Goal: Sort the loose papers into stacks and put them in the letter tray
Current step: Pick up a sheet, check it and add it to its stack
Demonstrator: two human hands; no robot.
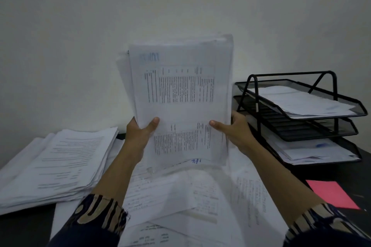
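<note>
1. Both hands hold a thick sheaf of papers (pixel 180 94) upright above the middle of the desk (pixel 331 174), its printed face toward the camera
2. The left hand (pixel 140 132) grips the sheaf's lower left edge: thumb across the front sheet, remaining fingers hidden behind
3. The right hand (pixel 234 128) grips the lower right edge: thumb on the front, fingers curled round the side
4. Loose papers (pixel 180 196) lie spread on the desk beneath the sheaf
5. A tidy stack (pixel 58 164) sits at the left edge
6. The black three-tier letter tray (pixel 301 114) stands at the right edge, papers in its top and bottom tiers
7. A pink sheet (pixel 333 193) lies near the right front corner
</note>
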